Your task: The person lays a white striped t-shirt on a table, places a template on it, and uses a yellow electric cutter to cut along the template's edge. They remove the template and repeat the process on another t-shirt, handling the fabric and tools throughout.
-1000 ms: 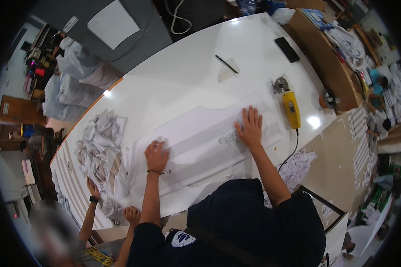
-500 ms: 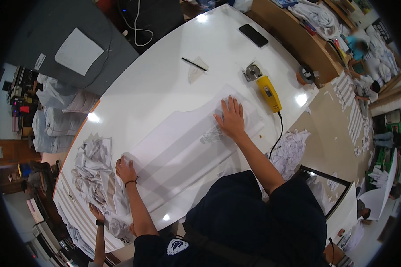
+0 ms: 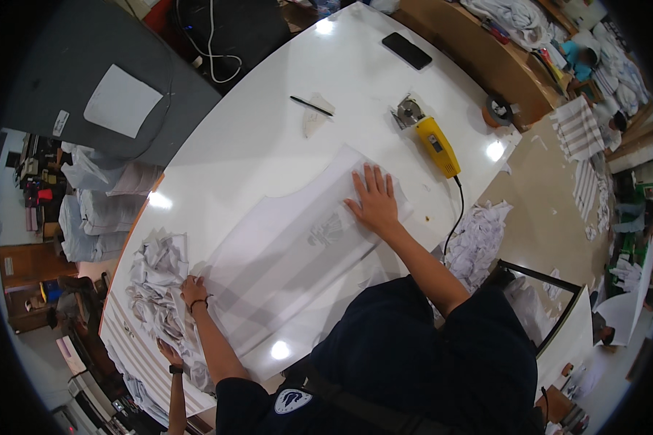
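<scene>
A long white fabric panel (image 3: 276, 246) with a grey printed motif lies slantwise on the white table (image 3: 225, 152). My right hand (image 3: 376, 204) rests flat near its far right end, fingers spread. At its left end, my left hand (image 3: 194, 291) has its fingers bent over the panel's edge, apparently gripping it, though the fingertips are partly hidden. Beside that hand sits a heap of crumpled white and grey cloth (image 3: 157, 272). Another person's hand (image 3: 170, 353), with a dark wristband, touches the heap's near side.
A yellow electric rotary cutter (image 3: 437, 147) lies beyond my right hand, its black cord trailing toward me. Farther off are a phone (image 3: 406, 51), a pen (image 3: 311, 106) and a small round container (image 3: 497, 111). White scraps (image 3: 479, 243) pile up at the right edge.
The fabric panel has slid toward me and slightly left. My left hand has shifted left toward the heap, and my right hand has come a little nearer. The head view has tilted slightly.
</scene>
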The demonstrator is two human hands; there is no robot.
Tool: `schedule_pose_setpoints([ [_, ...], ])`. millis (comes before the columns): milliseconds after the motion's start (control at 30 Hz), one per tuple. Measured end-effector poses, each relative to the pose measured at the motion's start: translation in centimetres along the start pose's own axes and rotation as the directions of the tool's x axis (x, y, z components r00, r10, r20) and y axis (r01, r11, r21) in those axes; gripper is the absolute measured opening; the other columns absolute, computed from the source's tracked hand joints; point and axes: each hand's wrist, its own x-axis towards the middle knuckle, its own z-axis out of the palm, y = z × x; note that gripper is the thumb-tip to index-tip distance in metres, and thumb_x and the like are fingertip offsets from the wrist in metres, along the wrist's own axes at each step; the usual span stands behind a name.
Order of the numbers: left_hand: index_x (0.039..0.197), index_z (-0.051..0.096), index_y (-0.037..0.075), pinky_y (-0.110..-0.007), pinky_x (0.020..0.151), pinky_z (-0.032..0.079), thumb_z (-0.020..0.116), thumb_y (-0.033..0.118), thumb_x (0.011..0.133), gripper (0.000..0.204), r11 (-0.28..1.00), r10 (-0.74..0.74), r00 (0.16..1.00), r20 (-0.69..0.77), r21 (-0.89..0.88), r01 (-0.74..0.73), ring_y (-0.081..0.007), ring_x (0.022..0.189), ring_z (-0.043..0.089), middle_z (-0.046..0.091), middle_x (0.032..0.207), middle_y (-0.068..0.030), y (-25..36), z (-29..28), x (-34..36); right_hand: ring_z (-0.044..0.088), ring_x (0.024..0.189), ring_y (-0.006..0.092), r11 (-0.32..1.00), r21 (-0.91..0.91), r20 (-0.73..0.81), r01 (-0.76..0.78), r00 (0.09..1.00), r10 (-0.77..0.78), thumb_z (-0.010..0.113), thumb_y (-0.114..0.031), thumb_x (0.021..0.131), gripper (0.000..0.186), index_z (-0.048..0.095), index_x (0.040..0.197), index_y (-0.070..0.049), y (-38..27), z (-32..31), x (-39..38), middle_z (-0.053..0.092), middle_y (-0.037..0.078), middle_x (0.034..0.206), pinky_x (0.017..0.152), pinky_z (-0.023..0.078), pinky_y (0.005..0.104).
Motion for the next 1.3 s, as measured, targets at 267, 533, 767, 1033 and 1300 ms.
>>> schedule_pose_setpoints([
  [267, 0.119, 0.061, 0.012, -0.052, 0.104, 0.04, 0.073, 0.02, 0.087, 0.036, 0.995, -0.005, 0.949, -0.314, -0.091, -0.025, -0.0359, 0.121, 0.054, 0.063, 0.121, -0.0139, 2.0, -0.5, -1.9, 0.027, 0.149, 0.0433, 0.998, 0.017, -0.158, -0.066, 0.985, 0.068, 0.058, -0.053, 0.097, 0.077, 0.04, 0.153, -0.003, 1.9, -0.1, 2.7, 0.033, 0.025, 0.159, 0.12, 0.022, 0.0592],
  [533, 0.128, 0.058, 0.002, -0.05, 0.106, 0.041, 0.073, 0.02, 0.089, 0.045, 0.809, 0.276, 0.853, -0.444, -0.371, -0.455, -0.0389, 0.125, 0.05, 0.056, 0.131, -0.0198, 13.9, -0.1, -10.1, 0.053, 0.12, 0.0367, 0.948, 0.312, -0.218, -0.071, 0.965, 0.144, 0.077, -0.05, 0.083, 0.078, 0.053, 0.139, -0.001, 0.8, 1.4, 16.5, 0.057, 0.02, 0.127, 0.097, 0.046, 0.0525],
  [767, 0.129, 0.059, 0.002, -0.048, 0.109, 0.04, 0.071, 0.02, 0.094, 0.042, 0.765, 0.197, 0.894, -0.402, -0.507, -0.397, -0.039, 0.128, 0.048, 0.051, 0.135, -0.0216, 14.7, 1.1, -14.3, 0.053, 0.122, 0.0329, 0.923, 0.067, -0.025, -0.378, 0.924, 0.381, 0.087, -0.054, 0.07, 0.086, 0.053, 0.131, -0.003, -3.2, 0.3, 25.2, 0.057, 0.016, 0.127, 0.095, 0.048, 0.0522],
  [1033, 0.123, 0.063, 0.003, -0.043, 0.098, 0.047, 0.072, 0.015, 0.093, 0.034, 0.669, 0.089, 0.919, -0.384, -0.661, -0.341, -0.033, 0.121, 0.054, 0.059, 0.126, -0.0163, 16.0, 0.3, -15.5, 0.07, 0.105, 0.0372, 0.932, 0.079, 0.181, -0.353, 0.925, 0.335, 0.076, -0.03, 0.082, 0.057, 0.049, 0.125, -0.007, -1.8, 0.0, 26.4, 0.07, 0.016, 0.112, 0.084, 0.058, 0.0497],
  [1300, 0.125, 0.062, 0.008, -0.041, 0.085, 0.052, 0.075, 0.014, 0.09, 0.038, 0.427, 0.359, 0.844, -0.399, -0.734, -0.529, -0.0292, 0.111, 0.061, 0.062, 0.122, -0.0126, 27.3, -1.6, -15.7, 0.075, 0.072, 0.0267, 0.879, 0.274, 0.348, -0.389, 0.893, 0.286, 0.066, -0.025, 0.089, 0.03, 0.06, 0.109, -0.004, 0.8, -2.8, 21.9, 0.074, 0.013, 0.09, 0.076, 0.06, 0.0438],
])
